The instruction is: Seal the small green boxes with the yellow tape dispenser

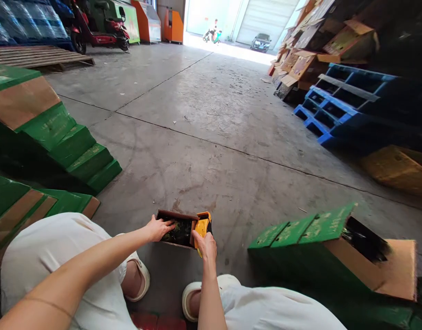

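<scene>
On the floor between my feet stands a small open cardboard box (176, 214), with dark plastic and some greenish stuff (178, 233) inside. My left hand (160, 228) reaches over the box's left end, its fingers stretched out flat on the contents. At the right end, my right hand (206, 244) is closed around a yellow-and-black hand tool (203, 225), held against the box's side. The tool's exact kind cannot be made out, as my fingers cover part of it.
Green cartons are stacked at left (64, 137). More green cartons (300, 236) lie at right, the end one open with black plastic inside. Blue pallets (330, 107) and flattened cardboard (300, 64) stand farther right. A red scooter (101, 34) is parked at the back left by a wooden pallet (39, 55).
</scene>
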### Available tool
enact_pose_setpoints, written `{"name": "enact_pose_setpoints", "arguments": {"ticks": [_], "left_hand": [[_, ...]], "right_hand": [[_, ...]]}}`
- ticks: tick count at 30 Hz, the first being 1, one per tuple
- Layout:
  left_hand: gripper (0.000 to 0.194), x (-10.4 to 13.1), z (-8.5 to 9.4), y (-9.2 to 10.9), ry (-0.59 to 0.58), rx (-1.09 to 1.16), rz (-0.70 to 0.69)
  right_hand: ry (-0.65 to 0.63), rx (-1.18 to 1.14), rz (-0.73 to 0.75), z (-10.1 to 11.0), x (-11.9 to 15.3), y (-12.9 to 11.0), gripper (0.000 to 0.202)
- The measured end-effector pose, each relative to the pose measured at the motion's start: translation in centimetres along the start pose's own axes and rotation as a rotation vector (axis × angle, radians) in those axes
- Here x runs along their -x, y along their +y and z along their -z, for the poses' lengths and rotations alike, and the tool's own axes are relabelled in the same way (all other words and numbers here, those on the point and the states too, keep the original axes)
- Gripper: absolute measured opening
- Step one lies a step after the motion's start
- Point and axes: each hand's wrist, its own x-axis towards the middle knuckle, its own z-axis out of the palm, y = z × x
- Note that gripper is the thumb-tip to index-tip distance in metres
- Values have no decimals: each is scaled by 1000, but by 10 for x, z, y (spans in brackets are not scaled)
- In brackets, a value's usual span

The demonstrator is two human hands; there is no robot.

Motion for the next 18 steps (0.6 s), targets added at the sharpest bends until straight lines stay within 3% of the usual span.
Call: {"name": "enact_pose_setpoints", "arguments": {"ticks": [7,9,13,15,18], "left_hand": [[44,3,-4,48,255,44,240],[50,-5,-7,56,232,125,317],[83,-28,-10,58,143,322,570],[85,-36,-11,54,150,370,668],[69,-37,-12,46,192,336,648]], "right_hand": [[11,38,-2,-4,4,-2,53],[14,47,8,-7,3,-3,59],[38,96,15,-11,2,-6,65],[26,85,2,-12,0,-6,65],[-10,38,-14,-12,-2,-6,65]]}}
